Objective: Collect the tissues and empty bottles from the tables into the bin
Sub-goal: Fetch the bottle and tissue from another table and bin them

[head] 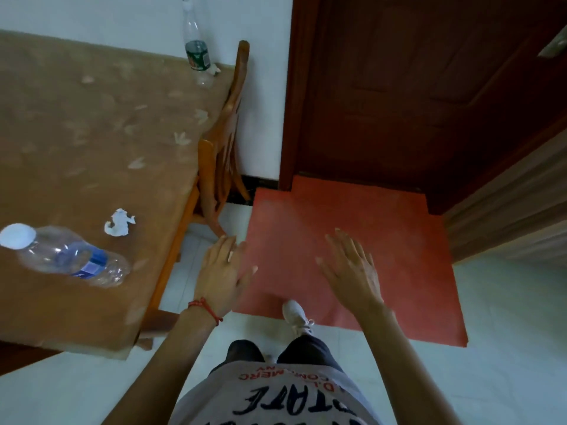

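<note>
A clear bottle with a blue label (70, 256) stands near the front of the brown table (76, 133), its white cap toward me. Just right of it lies a crumpled white tissue (119, 223). At the table's far right corner stands a clear bottle with a green label (196, 47), with a small tissue (215, 69) at its base. My left hand (222, 271) hovers open over the floor to the right of the table edge, holding nothing. My right hand (352, 268) is open over the red mat, fingers spread. No bin is in view.
A wooden chair (221, 142) stands tucked against the table's right side. A red mat (352, 240) lies before a dark wooden door (414, 87). White tiled floor (506, 332) lies to the right. My foot in a white shoe (296, 315) is on the mat's edge.
</note>
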{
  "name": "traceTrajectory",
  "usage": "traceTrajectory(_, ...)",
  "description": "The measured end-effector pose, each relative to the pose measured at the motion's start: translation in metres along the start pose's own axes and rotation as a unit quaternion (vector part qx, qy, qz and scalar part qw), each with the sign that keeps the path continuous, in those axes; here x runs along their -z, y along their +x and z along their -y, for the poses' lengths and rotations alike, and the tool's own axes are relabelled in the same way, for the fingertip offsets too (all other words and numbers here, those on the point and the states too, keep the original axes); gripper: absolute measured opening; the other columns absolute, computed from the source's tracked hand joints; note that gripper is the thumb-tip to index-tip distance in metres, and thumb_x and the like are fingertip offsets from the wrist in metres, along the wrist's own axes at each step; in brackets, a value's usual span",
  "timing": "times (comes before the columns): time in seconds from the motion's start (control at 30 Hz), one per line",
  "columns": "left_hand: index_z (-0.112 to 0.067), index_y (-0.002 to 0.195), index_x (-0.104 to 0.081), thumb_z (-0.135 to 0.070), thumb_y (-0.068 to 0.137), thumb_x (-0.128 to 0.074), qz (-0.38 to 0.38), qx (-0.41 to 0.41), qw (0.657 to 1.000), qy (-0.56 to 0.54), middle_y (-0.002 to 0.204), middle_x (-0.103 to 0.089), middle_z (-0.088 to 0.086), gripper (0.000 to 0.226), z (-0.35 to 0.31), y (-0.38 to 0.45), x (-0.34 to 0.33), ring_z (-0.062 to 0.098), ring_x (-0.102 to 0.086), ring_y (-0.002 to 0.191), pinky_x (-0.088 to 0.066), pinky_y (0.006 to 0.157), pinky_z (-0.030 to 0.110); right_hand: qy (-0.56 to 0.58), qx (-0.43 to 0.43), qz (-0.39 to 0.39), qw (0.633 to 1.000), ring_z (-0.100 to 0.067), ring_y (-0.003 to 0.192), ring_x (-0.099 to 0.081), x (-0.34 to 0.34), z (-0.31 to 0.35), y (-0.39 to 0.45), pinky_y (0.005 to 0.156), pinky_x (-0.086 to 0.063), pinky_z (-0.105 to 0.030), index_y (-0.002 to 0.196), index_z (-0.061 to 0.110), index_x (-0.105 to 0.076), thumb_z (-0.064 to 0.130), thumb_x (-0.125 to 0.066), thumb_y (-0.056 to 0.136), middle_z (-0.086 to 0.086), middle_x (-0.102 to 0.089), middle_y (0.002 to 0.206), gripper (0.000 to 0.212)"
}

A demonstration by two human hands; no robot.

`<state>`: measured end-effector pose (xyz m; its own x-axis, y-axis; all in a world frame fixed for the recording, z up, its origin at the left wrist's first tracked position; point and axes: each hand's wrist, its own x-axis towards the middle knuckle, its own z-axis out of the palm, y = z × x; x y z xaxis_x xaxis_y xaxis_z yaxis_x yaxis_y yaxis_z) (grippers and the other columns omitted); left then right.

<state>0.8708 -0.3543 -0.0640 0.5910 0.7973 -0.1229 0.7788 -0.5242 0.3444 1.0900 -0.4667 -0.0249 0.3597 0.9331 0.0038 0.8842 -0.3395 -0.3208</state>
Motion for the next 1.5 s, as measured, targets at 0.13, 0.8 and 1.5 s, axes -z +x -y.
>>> traceTrajectory(0.13, -0.009, 0.121, -0.05, -0.061, 0.091, -0.014, -0.038, 0.066, 0.997, -0.027, 0.129, -0.053, 0.02, 0.07, -0.003, 0.019, 0.008, 0.039, -0.046, 0.122, -0.039, 0.1, 0.051, -0.013, 0.065, 0.05, 0.997, -0.032, 0.131, -0.039, 0.004, 0.001, 0.056, 0.104, -0.033, -0.046, 0.133, 0.011, -0.045, 0.042, -0.04, 0.092, -0.013, -0.04, 0.145, 0.052)
traceTrajectory(0.8, -0.004, 0.117, -0.058, -0.059, 0.089, -0.021, -0.156, 0.454, 0.875, -0.064, 0.124, -0.057, 0.02, 0.072, -0.001, -0.017, 0.017, 0.039, -0.053, 0.114, -0.045, 0.092, 0.051, -0.008, 0.444, 0.243, 0.863, -0.025, 0.139, -0.023, -0.025, 0.101, 0.187, 0.111, -0.019, -0.038, 0.141, 0.014, -0.033, 0.034, -0.045, 0.095, -0.009, -0.026, 0.152, 0.051)
traceTrajectory(1.5, -0.004, 0.121, -0.056, -0.059, 0.091, -0.011, -0.189, 0.543, 0.816, -0.059, 0.126, -0.057, 0.02, 0.077, 0.079, -0.078, 0.036, 0.039, -0.053, 0.115, -0.041, 0.095, 0.052, -0.002, 0.517, 0.232, 0.824, -0.027, 0.134, -0.034, -0.076, 0.228, 0.181, 0.107, -0.028, -0.042, 0.135, 0.012, -0.042, 0.033, -0.052, 0.091, -0.011, -0.037, 0.146, 0.049)
